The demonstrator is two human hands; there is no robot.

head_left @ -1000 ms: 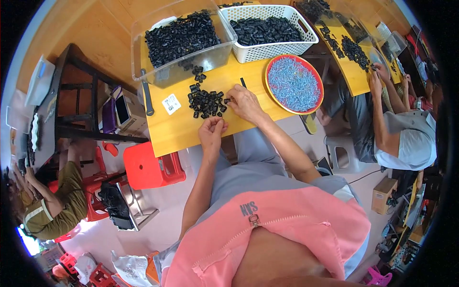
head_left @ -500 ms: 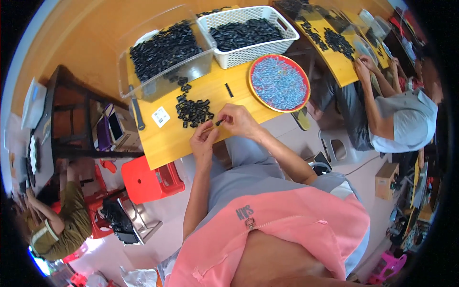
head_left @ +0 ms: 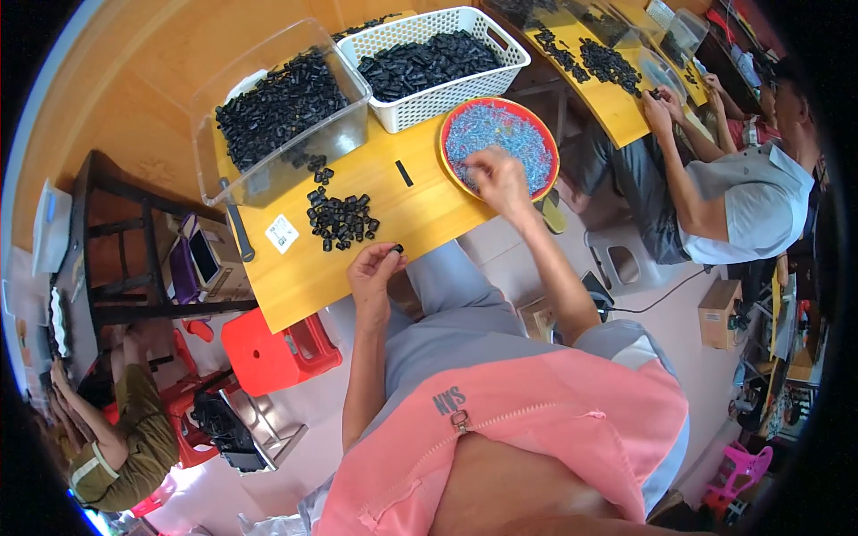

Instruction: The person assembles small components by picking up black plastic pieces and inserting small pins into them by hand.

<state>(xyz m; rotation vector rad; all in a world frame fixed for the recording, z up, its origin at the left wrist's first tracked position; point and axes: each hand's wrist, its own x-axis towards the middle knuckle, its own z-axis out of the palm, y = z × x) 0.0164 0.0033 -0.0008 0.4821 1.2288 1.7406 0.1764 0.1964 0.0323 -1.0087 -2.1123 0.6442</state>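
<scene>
My left hand (head_left: 375, 272) is closed at the near edge of the yellow table (head_left: 308, 281), pinching a small black plastic part (head_left: 398, 248) between thumb and fingertips. Over the near left side of a round red basin (head_left: 556, 152) is my right hand (head_left: 502, 186), its fingers curled together. The basin is filled with many tiny bluish, metallic-looking pieces (head_left: 500, 125), too small to name. Whether the right fingertips hold one cannot be seen. Left of my hands lies a loose pile of black plastic parts (head_left: 341, 219).
Behind the pile stand a clear plastic bin (head_left: 356, 121) and a white perforated basket (head_left: 438, 103), both heaped with black parts. A dark-handled tool (head_left: 239, 234), a white label card (head_left: 281, 234) and a black strip (head_left: 405, 173) lie on the table. Co-workers (head_left: 733, 192) sit nearby. A red stool (head_left: 259, 353) stands left.
My right hand has left the left hand and moved right and away to the basin. The left hand stays near the table edge with the black part. The whole view has shifted slightly.
</scene>
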